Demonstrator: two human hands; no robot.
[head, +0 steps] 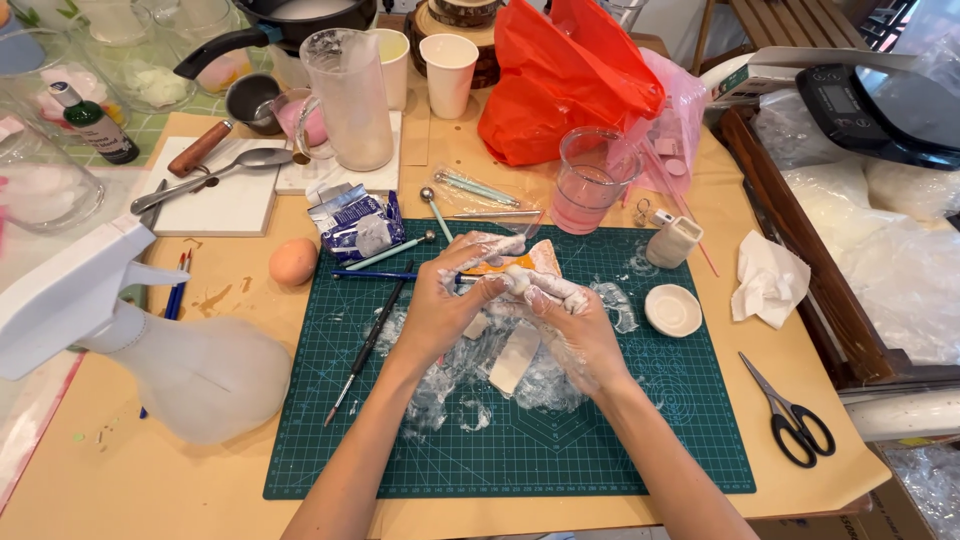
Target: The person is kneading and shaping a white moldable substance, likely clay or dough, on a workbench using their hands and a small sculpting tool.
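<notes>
My left hand (440, 310) and my right hand (580, 335) meet over the middle of a green cutting mat (680, 440). Both are smeared with white paste. Together they pinch a small white lump of clay (515, 280) between the fingertips. Just behind the fingers lies a peach-coloured slab with an orange tool (530, 258). Under the hands sit crumpled clear plastic film (545, 385) and a flat white clay piece (513, 358).
A white spray bottle (150, 340) stands near left. An egg (293, 262), brushes (365, 345) and ball tools lie at the mat's left. A pink-filled cup (590, 180), small white dish (673, 310), tissue (768, 280) and scissors (795, 415) are right. Jugs, cups and a red bag crowd the back.
</notes>
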